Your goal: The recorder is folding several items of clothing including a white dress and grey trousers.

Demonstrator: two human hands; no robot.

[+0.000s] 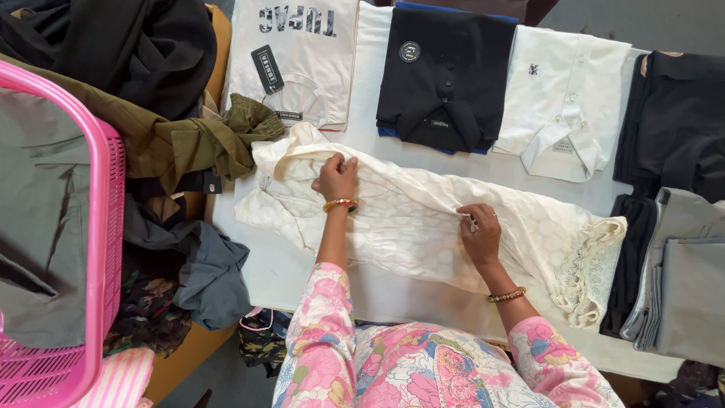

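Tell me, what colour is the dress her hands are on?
Cream, with a faint woven pattern and a lace hem: the dress, seen in the head view.

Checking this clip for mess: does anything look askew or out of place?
Yes. The olive garment spills off the pile at the left onto the table, crumpled beside the neatly folded shirts. The cream garment under both hands lies rumpled, not yet folded.

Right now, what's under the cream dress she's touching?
Under the cream dress lies a white table, bare along its near edge. Both the left hand and the right hand press on top; whatever lies beneath the fabric is hidden.
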